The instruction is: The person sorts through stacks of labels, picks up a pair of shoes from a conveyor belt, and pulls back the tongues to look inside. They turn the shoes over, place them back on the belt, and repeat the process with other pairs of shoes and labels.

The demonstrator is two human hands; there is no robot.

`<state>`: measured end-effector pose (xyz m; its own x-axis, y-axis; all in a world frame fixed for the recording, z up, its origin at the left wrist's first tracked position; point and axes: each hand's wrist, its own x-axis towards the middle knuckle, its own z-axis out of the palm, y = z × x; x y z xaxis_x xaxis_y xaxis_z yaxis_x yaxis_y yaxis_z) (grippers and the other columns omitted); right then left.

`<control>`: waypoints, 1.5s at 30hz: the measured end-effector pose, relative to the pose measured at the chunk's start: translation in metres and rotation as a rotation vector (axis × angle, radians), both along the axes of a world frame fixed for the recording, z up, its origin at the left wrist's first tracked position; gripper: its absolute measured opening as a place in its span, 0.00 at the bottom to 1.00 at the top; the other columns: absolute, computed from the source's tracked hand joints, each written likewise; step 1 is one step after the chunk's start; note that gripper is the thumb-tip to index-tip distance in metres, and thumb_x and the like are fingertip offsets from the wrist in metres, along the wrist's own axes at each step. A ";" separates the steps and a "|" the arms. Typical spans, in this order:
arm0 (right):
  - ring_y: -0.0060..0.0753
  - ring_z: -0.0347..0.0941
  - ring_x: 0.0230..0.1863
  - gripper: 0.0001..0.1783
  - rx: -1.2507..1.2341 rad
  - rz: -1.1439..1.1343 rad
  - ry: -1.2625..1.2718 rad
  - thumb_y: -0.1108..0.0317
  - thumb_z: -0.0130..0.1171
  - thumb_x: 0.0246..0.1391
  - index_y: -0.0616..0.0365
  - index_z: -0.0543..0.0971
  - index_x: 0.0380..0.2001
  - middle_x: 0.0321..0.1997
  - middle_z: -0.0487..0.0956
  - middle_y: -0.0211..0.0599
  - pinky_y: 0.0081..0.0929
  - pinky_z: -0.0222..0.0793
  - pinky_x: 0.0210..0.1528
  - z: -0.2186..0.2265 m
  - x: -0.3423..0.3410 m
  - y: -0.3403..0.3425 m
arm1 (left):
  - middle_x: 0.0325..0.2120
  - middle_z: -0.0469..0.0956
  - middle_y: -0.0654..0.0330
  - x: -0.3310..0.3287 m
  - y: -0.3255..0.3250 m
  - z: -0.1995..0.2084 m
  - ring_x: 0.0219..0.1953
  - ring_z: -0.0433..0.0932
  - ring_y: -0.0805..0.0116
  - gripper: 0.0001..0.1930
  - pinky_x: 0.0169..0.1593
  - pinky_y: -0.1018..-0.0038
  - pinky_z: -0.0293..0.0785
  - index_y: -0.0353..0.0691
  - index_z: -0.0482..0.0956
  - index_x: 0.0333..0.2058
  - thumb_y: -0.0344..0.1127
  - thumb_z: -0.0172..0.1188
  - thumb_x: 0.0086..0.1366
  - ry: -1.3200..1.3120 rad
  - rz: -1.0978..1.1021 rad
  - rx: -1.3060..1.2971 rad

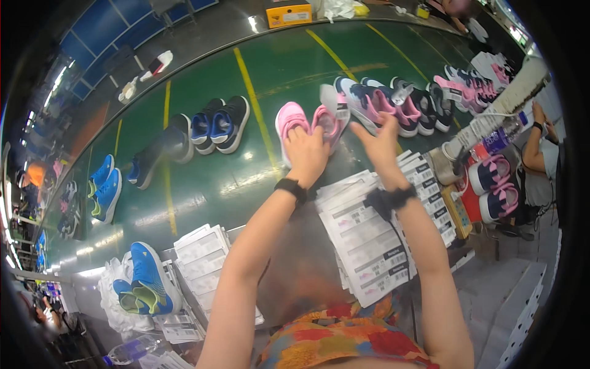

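A pair of pink shoes (289, 118) stands on the green conveyor belt in front of me. My left hand (306, 154) has hold of the pair, its fingers dipped into the two shoe openings. A pale tag with a printed label (342, 109) sticks up at the right shoe of this pair. To the right, my right hand (382, 147) is open, thumb and fingers apart, with nothing visible in it. It hovers close to a white, navy and pink pair of shoes (362, 106). Both wrists wear black bands.
Sheets of printed labels (369, 246) lie below my hands, with another stack (206, 258) farther left. Black shoes (232, 126) and blue shoes (109, 194) stand on the belt. A blue pair (150, 280) rests on white bags. Navy-pink shoes (495, 187) and another person's arm (536, 144) are at right.
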<state>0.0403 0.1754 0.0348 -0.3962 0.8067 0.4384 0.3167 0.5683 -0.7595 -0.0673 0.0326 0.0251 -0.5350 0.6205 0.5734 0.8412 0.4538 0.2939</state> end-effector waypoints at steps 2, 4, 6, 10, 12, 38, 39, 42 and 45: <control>0.35 0.70 0.49 0.36 -0.270 0.217 0.162 0.59 0.72 0.47 0.62 0.66 0.54 0.52 0.72 0.43 0.33 0.69 0.47 0.060 0.027 -0.048 | 0.29 0.80 0.47 -0.038 -0.002 -0.007 0.35 0.79 0.48 0.12 0.38 0.59 0.73 0.42 0.82 0.38 0.39 0.63 0.56 -0.417 -0.229 0.042; 0.28 0.70 0.47 0.31 -0.304 0.368 0.092 0.67 0.68 0.50 0.61 0.65 0.55 0.50 0.73 0.38 0.26 0.69 0.45 0.078 0.087 -0.059 | 0.31 0.81 0.50 -0.045 -0.006 0.039 0.36 0.80 0.52 0.12 0.39 0.64 0.75 0.41 0.82 0.38 0.38 0.63 0.56 -0.540 -0.339 -0.020; 0.28 0.73 0.44 0.29 -0.272 0.473 -0.053 0.71 0.66 0.51 0.61 0.65 0.54 0.48 0.76 0.37 0.26 0.69 0.43 0.076 0.134 -0.085 | 0.33 0.81 0.48 -0.090 -0.043 0.029 0.41 0.78 0.49 0.16 0.42 0.58 0.74 0.41 0.82 0.41 0.42 0.65 0.56 0.019 -0.151 0.140; 0.31 0.76 0.41 0.28 -0.465 0.551 -0.253 0.73 0.66 0.50 0.62 0.67 0.54 0.43 0.79 0.40 0.26 0.71 0.43 0.066 0.176 -0.125 | 0.38 0.79 0.47 -0.148 -0.122 0.028 0.53 0.70 0.43 0.30 0.51 0.44 0.64 0.41 0.80 0.45 0.55 0.71 0.48 -0.009 0.524 -0.624; 0.31 0.77 0.40 0.28 -0.493 0.643 -0.312 0.73 0.66 0.51 0.63 0.67 0.54 0.42 0.80 0.41 0.27 0.71 0.43 0.070 0.171 -0.143 | 0.38 0.79 0.46 -0.193 -0.182 -0.005 0.53 0.70 0.44 0.34 0.56 0.50 0.59 0.41 0.80 0.44 0.60 0.72 0.43 -0.130 0.303 -0.508; 0.54 0.69 0.59 0.43 -0.350 1.020 -0.608 0.62 0.67 0.51 0.65 0.58 0.66 0.62 0.68 0.56 0.40 0.65 0.61 0.084 0.146 -0.189 | 0.30 0.81 0.41 0.045 -0.529 0.096 0.34 0.81 0.47 0.19 0.42 0.60 0.75 0.29 0.81 0.31 0.39 0.70 0.44 -0.745 1.250 -0.480; 0.54 0.69 0.59 0.43 -0.353 1.012 -0.605 0.62 0.67 0.51 0.65 0.58 0.66 0.62 0.68 0.56 0.40 0.65 0.61 0.088 0.146 -0.189 | 0.30 0.82 0.41 0.041 -0.537 0.091 0.34 0.82 0.47 0.16 0.42 0.60 0.75 0.28 0.81 0.30 0.36 0.68 0.44 -0.802 1.204 -0.251; 0.52 0.72 0.56 0.42 -0.412 0.965 -0.574 0.63 0.67 0.51 0.63 0.60 0.65 0.60 0.70 0.53 0.39 0.68 0.57 0.093 0.143 -0.190 | 0.26 0.82 0.44 0.018 -0.573 0.085 0.31 0.82 0.57 0.13 0.38 0.66 0.76 0.27 0.80 0.30 0.30 0.63 0.44 -0.615 1.092 -0.074; 0.51 0.73 0.54 0.40 -0.380 0.952 -0.570 0.64 0.66 0.51 0.63 0.62 0.64 0.59 0.71 0.53 0.40 0.69 0.56 0.095 0.145 -0.188 | 0.29 0.83 0.48 -0.040 -0.562 0.110 0.32 0.83 0.54 0.15 0.38 0.65 0.75 0.35 0.82 0.34 0.30 0.62 0.44 -0.379 1.008 -0.166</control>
